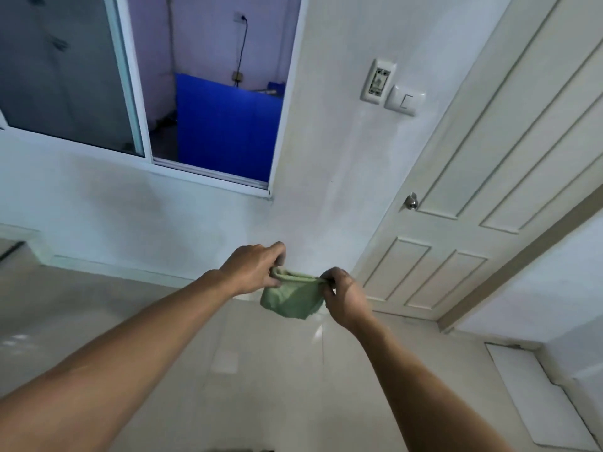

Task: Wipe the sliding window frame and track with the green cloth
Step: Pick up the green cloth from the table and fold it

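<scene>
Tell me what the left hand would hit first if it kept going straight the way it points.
Most likely the bare white wall below and right of the window. The left hand, gripping the green cloth together with the right hand, points forward and upward at it; depth is hard to judge.

Below my arms the pale tiled floor [98, 321] runs to the wall; a flat white panel [535, 396] lies on it.

Both bare forearms show from the lower edge of the view up to the wrists with no sleeve, watch, bracelet or glove on them, and the left hand [253, 270] and right hand [344, 296] carry no rings on the fingers that show.
</scene>
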